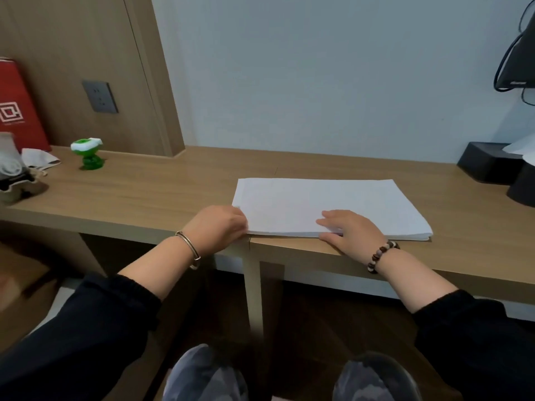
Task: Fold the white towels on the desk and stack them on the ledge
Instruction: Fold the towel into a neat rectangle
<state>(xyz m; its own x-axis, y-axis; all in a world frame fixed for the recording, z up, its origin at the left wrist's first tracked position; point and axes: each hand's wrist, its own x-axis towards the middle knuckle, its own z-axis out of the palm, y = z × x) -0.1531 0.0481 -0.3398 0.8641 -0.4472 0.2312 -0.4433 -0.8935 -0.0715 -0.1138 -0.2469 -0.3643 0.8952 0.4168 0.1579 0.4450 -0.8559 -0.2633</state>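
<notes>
I am looking down at a long wooden desk (144,192) running across the middle of the frame, with a pale blue-grey wall behind it and a wood panel at upper left carrying a dark socket plate (100,96). The folded white towel (327,206) is lying flat at centre right, its near edge along the desk's front edge. The left hand (217,227) is curling its fingers round the towel's near left corner and pinching it. The right hand (350,230) is lying flat, fingers spread and pressing on the towel's near edge.

A red bag (17,105) at far left is running out of the frame, and beside it a small green and white object (88,154) is too blurred for me to name. Black boxes (486,163) at the right edge are being cut off. The left fingertips are hiding behind the knuckles.
</notes>
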